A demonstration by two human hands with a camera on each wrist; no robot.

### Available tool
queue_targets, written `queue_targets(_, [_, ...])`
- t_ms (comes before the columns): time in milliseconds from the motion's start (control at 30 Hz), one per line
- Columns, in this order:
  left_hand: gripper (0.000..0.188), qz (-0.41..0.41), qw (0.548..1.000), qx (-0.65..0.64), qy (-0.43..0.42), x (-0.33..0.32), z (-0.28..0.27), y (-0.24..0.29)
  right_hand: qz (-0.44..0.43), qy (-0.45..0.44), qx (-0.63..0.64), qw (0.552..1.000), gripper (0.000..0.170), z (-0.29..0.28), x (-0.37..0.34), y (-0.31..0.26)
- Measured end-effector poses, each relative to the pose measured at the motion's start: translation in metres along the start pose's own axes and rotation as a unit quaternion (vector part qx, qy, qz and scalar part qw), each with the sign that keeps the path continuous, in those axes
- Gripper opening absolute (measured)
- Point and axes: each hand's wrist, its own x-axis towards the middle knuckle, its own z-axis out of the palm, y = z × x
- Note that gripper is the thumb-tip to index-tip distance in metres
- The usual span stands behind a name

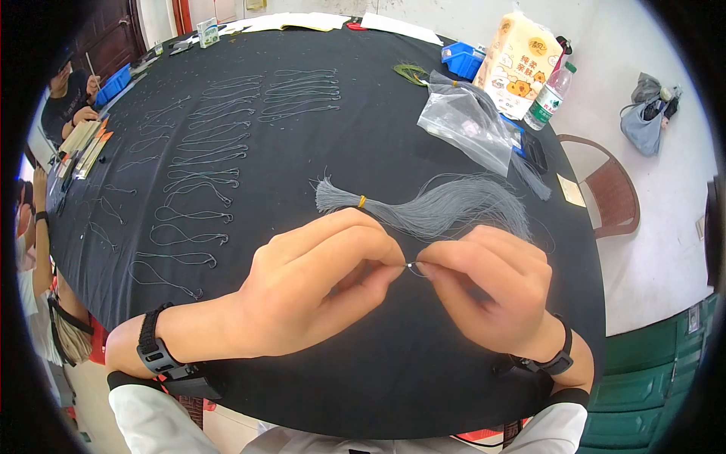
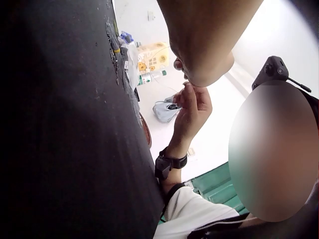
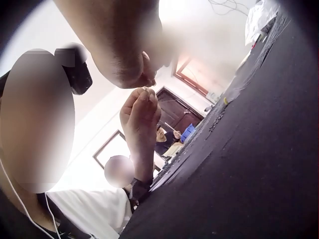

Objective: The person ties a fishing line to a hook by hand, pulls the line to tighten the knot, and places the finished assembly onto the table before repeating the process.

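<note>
The left hand (image 1: 302, 280) and right hand (image 1: 508, 287) each pinch a fine thread (image 1: 416, 273), a tiny pale bit (image 1: 411, 265) showing between them, above the black surface (image 1: 363, 393). Just beyond lies a yellow-tied bundle of grey threads (image 1: 446, 209), looped cords (image 1: 212, 160) to its left; farther off are a plastic bag (image 1: 461, 129) and bottle (image 1: 550, 98).

A hand could pass over the black cloth (image 1: 283, 163) between looped cords (image 1: 200, 174) and grey strand bundle (image 1: 446, 212); plastic bag (image 1: 463, 125) and bottle (image 1: 549, 100) obstruct the far right
</note>
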Motion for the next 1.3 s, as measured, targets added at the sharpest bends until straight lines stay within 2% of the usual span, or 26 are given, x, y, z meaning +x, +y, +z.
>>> queue_targets(67, [0.019,0.003,1.0,0.005,0.007,0.0,0.0,-0.001,0.0,0.002,-0.012,1.0,0.019,-0.001,0.0,-0.004])
queue_targets(167, [0.019,0.002,1.0,0.01,0.013,0.0,-0.001,-0.002,0.059,0.018,-0.003,0.998,0.019,-0.002,0.0,-0.017])
queue_targets(267, [0.02,0.007,1.0,0.022,0.021,0.0,-0.002,-0.002,0.031,-0.019,0.019,0.999,0.019,-0.006,0.001,-0.019])
queue_targets(467, [0.021,0.042,0.998,0.038,0.024,0.0,-0.001,-0.003,0.019,-0.033,0.023,0.999,0.018,-0.004,0.0,-0.018])
queue_targets(867, [0.023,0.077,0.997,0.006,-0.003,-0.002,0.002,-0.001,-0.029,0.002,-0.001,1.0,0.024,-0.01,0.003,-0.008])
queue_targets(1300, [0.022,0.086,0.996,0.0,-0.011,-0.001,0.0,0.0,0.018,-0.006,0.044,0.999,0.016,-0.009,0.006,-0.003])
